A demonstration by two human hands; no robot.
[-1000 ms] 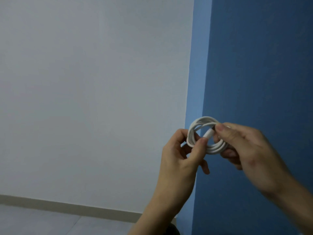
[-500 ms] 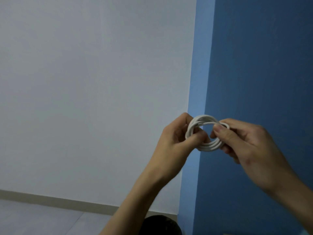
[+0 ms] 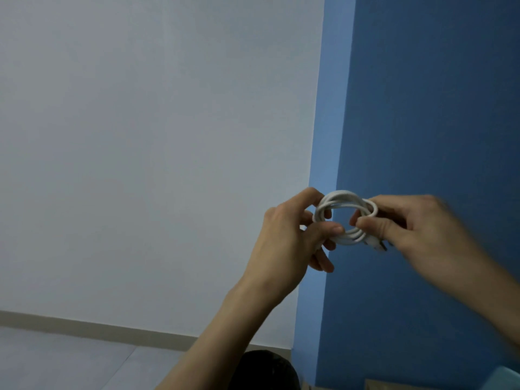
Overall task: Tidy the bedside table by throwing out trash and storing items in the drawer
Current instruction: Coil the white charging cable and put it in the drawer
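A white cable wound into a small coil is held up in front of the wall corner. My left hand pinches the coil's left side between thumb and fingers. My right hand grips the coil's right side, with the cable's plug end sticking out below its thumb. The bedside table and its drawer are almost wholly out of view.
A white wall fills the left, a blue wall the right. A dark round object sits at the bottom edge. A strip of wooden surface and a pale blue object show at the bottom right corner.
Both hands stay on the coil. The right hand has shifted so the plug end now sticks out at the lower right. The camera view has tilted down slightly.
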